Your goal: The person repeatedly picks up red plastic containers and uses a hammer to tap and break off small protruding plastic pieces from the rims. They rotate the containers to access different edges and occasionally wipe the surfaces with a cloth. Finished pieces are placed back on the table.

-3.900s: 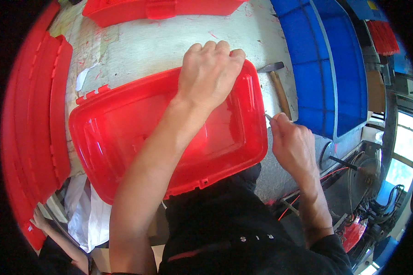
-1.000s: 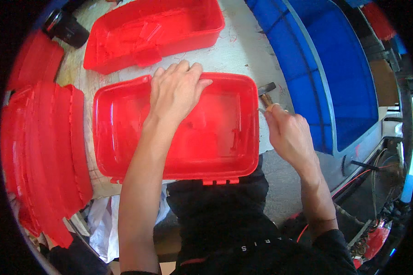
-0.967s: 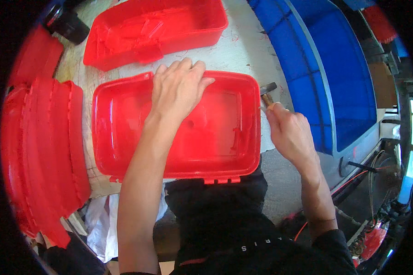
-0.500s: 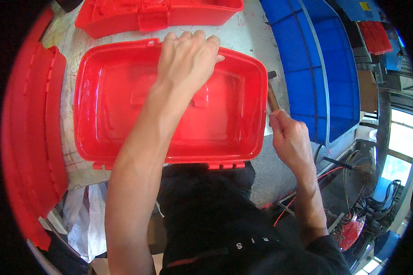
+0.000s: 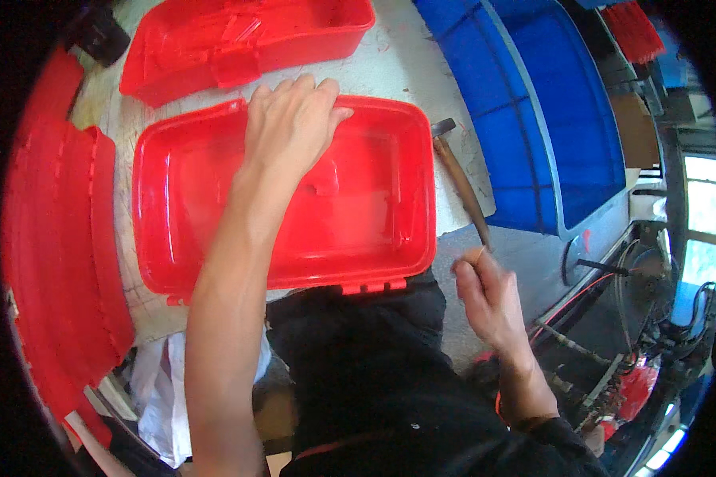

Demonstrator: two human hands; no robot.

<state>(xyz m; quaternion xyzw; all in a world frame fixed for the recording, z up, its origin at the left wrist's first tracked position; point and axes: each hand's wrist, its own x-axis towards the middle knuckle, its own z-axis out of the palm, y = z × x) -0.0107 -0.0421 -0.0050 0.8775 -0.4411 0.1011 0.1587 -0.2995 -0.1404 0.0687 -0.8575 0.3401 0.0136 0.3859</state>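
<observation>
A red plastic box shell [image 5: 358, 230] lies open side up before me, hinge lugs along its near edge. My left hand [image 5: 290, 127] is closed over its far rim, fingers hooked past the edge, and the forearm crosses the interior. To the right of the box lies a hammer [image 5: 463, 184] with a dark metal head and wooden handle, its head close to the box's far right side. My right hand [image 5: 493, 306] is just nearer than the handle's end, apart from the box. Its fingers are curled with the thumb pressed on top; what they hold, if anything, is too small to make out.
Another red box part [image 5: 294, 52] sits at the far side of the worktable [image 5: 398, 63]. Stacked red shells [image 5: 64, 238] line the left. A blue crate [image 5: 525, 159] stands at the right, beyond the hammer. A white bag [image 5: 159, 397] hangs at the lower left.
My right hand has drawn back toward me from beside the hammer handle, which now shows along its length. My left hand keeps its grip on the rim. The whole view has shifted slightly.
</observation>
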